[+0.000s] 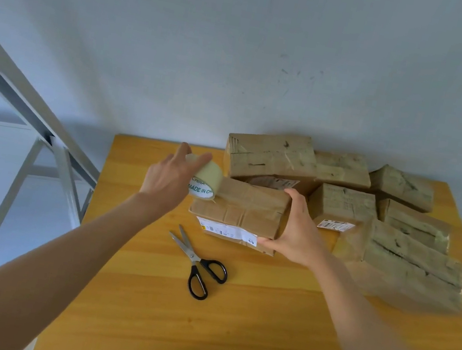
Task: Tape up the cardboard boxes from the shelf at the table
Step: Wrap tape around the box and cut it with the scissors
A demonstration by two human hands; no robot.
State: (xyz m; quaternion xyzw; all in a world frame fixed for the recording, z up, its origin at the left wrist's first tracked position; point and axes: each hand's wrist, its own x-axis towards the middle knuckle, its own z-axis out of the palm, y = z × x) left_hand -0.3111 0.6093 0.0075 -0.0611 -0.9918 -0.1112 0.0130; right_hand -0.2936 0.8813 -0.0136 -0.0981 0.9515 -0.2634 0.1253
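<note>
my left hand (170,176) pinches the tape roll (205,181) between thumb and fingers, the roll touching the left end of the cardboard box (244,208), which lies mid-table (140,297). my right hand (297,229) grips the box's right end, fingers curled over its top, thumb at the near edge. scissors (198,264) lie just in front, blades slightly apart; taped boxes (341,206) are piled behind and right.

A: Scissors (196,258) position?
B: On table (137,312), just before the near box (245,208). At its left end, tape roll (207,177). Other boxes (341,206) behind and right. Shelf frame (32,121) left of table.
</note>
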